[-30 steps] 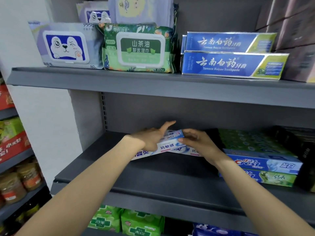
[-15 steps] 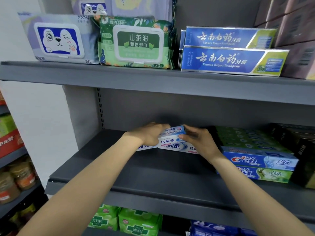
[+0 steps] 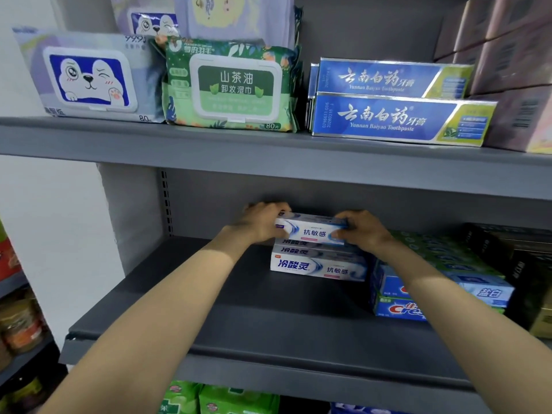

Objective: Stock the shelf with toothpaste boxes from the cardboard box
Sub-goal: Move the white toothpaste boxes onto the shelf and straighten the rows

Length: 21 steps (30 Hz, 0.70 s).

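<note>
- Setting the top toothpaste box (image 3: 313,231) squarely onto the white stack (image 3: 318,265) was the step in hand, judging from how things lay; doing it well meant lowering it flat, with its long edges in line with the boxes beneath and its printed face turned to the near side.
- Both ends needed to come down together, so that the stack did not skew or slide toward the far wall of the shelf (image 3: 239,309).
- Each hand held one end of the box: the left hand (image 3: 263,224) had its fingers curled over the left end, the right hand (image 3: 363,231) pinched the right end.
- Both forearms reached in from the near edge, wrists about level.
- Whether the box already rested on the stack was hard to tell; it looked to be touching.
- Just right of the stack stood the Crest boxes (image 3: 397,306); the cardboard box was not in view.
</note>
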Each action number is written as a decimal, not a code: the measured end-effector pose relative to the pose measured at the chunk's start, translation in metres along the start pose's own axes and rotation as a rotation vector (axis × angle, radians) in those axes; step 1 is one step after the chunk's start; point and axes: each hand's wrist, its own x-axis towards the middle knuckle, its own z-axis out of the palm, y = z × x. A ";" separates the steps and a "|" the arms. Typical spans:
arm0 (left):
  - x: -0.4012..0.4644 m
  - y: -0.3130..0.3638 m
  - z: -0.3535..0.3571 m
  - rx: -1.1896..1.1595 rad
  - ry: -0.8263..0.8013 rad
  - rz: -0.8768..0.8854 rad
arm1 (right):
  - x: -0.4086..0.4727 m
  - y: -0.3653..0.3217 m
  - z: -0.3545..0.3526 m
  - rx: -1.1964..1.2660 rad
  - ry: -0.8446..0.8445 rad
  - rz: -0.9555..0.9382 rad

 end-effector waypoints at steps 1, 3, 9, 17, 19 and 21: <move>0.003 -0.006 0.004 0.036 -0.009 -0.035 | 0.004 0.004 0.000 -0.020 -0.004 0.031; 0.010 -0.016 0.014 -0.032 0.017 -0.102 | 0.008 0.012 -0.001 -0.087 -0.014 0.076; 0.022 -0.011 0.029 -0.251 0.153 -0.217 | 0.019 0.025 -0.003 -0.171 -0.006 0.176; 0.017 -0.006 0.045 -0.401 0.140 -0.216 | 0.033 0.029 0.010 -0.302 0.083 0.226; 0.015 -0.003 0.044 -0.404 0.134 -0.197 | 0.035 0.029 0.017 -0.357 0.109 0.236; 0.016 -0.002 0.044 -0.407 0.133 -0.200 | 0.035 0.027 0.022 -0.387 0.086 0.238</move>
